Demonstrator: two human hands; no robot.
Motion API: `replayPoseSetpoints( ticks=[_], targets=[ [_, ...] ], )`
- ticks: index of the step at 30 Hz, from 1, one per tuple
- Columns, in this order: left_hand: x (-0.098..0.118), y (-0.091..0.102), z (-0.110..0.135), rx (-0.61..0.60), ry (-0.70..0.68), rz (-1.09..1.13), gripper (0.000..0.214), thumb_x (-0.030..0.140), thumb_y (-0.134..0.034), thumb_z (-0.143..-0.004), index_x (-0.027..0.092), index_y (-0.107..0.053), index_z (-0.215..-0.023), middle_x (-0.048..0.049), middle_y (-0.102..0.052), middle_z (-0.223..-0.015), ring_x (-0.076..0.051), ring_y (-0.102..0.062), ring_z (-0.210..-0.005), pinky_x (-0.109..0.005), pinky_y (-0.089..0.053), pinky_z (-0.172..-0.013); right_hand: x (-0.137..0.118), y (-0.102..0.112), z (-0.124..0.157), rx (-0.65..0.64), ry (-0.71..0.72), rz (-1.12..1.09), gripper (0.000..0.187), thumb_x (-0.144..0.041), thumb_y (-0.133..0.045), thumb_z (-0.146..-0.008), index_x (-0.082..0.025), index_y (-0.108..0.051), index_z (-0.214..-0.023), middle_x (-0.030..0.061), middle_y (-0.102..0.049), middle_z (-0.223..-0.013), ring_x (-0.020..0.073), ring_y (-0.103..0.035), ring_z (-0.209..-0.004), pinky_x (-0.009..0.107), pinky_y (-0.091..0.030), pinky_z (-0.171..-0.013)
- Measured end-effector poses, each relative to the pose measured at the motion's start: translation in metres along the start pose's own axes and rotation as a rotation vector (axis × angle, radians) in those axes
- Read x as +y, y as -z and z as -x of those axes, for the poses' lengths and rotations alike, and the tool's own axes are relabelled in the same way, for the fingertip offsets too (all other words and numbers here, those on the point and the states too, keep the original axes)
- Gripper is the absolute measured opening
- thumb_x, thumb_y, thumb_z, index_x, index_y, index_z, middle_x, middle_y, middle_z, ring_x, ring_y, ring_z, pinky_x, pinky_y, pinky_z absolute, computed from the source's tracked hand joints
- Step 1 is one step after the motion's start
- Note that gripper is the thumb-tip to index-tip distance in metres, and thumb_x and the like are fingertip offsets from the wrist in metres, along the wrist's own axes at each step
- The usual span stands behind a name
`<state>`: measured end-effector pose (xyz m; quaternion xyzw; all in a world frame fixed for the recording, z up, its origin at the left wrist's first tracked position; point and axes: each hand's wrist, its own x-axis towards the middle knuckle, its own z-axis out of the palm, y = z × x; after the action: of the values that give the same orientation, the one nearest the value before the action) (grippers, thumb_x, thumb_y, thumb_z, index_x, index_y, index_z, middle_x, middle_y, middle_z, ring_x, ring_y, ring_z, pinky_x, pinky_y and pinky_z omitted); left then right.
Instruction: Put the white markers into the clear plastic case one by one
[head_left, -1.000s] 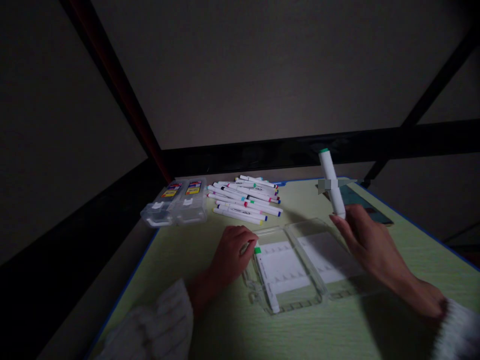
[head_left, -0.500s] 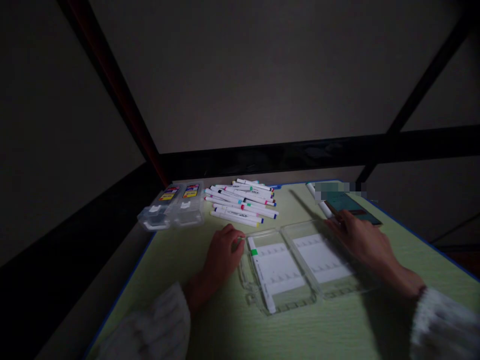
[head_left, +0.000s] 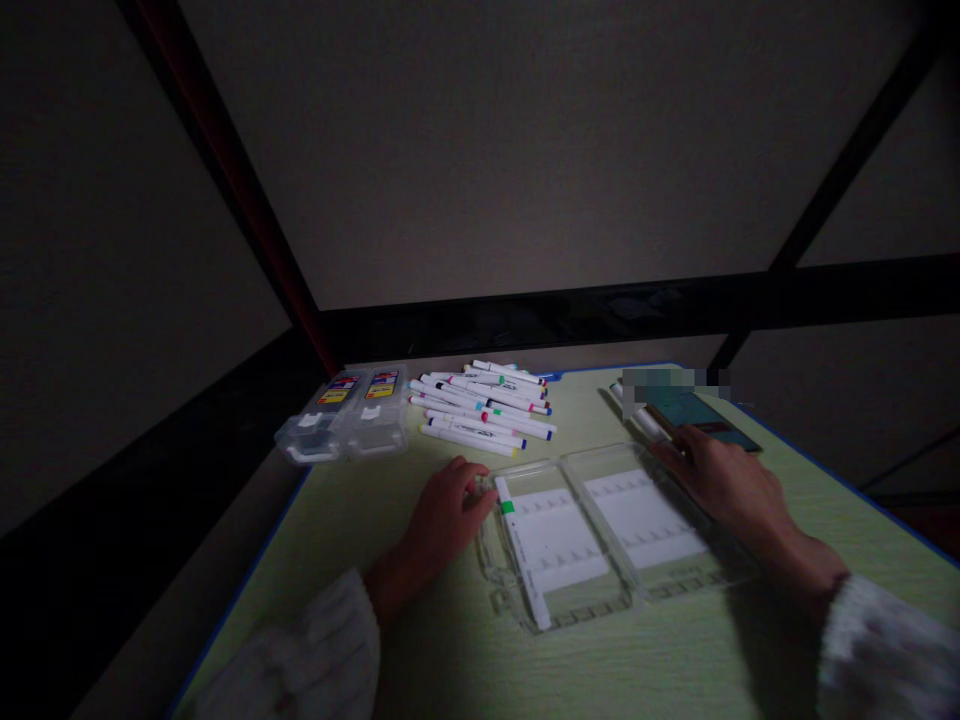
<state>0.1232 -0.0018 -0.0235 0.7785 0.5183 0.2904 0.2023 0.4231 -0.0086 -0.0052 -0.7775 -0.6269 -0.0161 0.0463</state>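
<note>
On my feed, the right grip (head_left: pixel 731 490) looks clamped on a white marker's near end (head_left: pixel 639 415), though the dimness leaves me unsure. From that grip the marker's long axis slants forward and left, beside a teal-screened device (head_left: pixel 709 422). My left grip (head_left: pixel 444 515), thumb and fingers slightly apart, is at the left edge of the open clear case (head_left: pixel 602 528).
</note>
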Motion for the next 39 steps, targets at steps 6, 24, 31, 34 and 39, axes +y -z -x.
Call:
replayPoseSetpoints(
  ticks=[6,24,31,34,39],
  targets=[
    [0.003,0.002,-0.001,-0.017,0.005,0.011,0.018,0.017,-0.050,-0.069,0.014,-0.058,-0.085,0.0035,-0.044,-0.061,-0.009,-0.041,-0.055,-0.022,-0.033,-0.055,0.006,-0.001,-0.002,-0.004,0.003,-0.037,0.037,-0.049,-0.026,-0.084,-0.020,-0.048,-0.077,0.0118,-0.061,-0.069,0.0259,-0.059,-0.063,0.027,-0.029,-0.045],
    [0.001,-0.003,-0.001,0.028,0.030,0.018,0.019,0.015,-0.048,-0.069,0.013,-0.057,-0.086,0.0034,-0.046,-0.060,-0.009,-0.042,-0.055,-0.022,-0.034,-0.055,0.021,-0.020,-0.013,0.140,0.089,-0.174,0.015,-0.030,-0.035,-0.080,-0.018,-0.041,-0.088,0.0127,-0.062,-0.066,0.0265,-0.058,-0.059,0.028,-0.032,-0.049],
    [0.001,-0.002,0.001,0.041,0.027,0.024,0.019,0.016,-0.048,-0.069,0.013,-0.057,-0.085,0.0030,-0.047,-0.060,-0.010,-0.043,-0.055,-0.023,-0.035,-0.056,0.023,-0.027,-0.016,0.203,0.119,-0.208,0.007,-0.022,-0.036,-0.078,-0.020,-0.041,-0.082,0.0080,-0.061,-0.066,0.0223,-0.058,-0.057,0.026,-0.033,-0.050],
    [0.002,-0.002,0.001,0.040,0.038,0.019,0.019,0.017,-0.048,-0.069,0.014,-0.058,-0.085,0.0026,-0.048,-0.060,-0.010,-0.043,-0.056,-0.023,-0.035,-0.056,0.024,-0.032,-0.018,0.221,0.122,-0.213,0.006,-0.022,-0.038,-0.077,-0.020,-0.043,-0.078,0.0067,-0.059,-0.065,0.0217,-0.057,-0.057,0.026,-0.033,-0.049],
    [0.004,-0.001,0.001,0.035,0.051,0.015,0.017,0.016,-0.047,-0.070,0.013,-0.058,-0.083,0.0024,-0.047,-0.060,-0.010,-0.043,-0.056,-0.022,-0.034,-0.054,0.026,-0.035,-0.021,0.224,0.172,-0.233,0.009,-0.024,-0.037,-0.078,-0.020,-0.046,-0.077,0.0063,-0.059,-0.069,0.0207,-0.057,-0.059,0.026,-0.034,-0.051]
  ],
)
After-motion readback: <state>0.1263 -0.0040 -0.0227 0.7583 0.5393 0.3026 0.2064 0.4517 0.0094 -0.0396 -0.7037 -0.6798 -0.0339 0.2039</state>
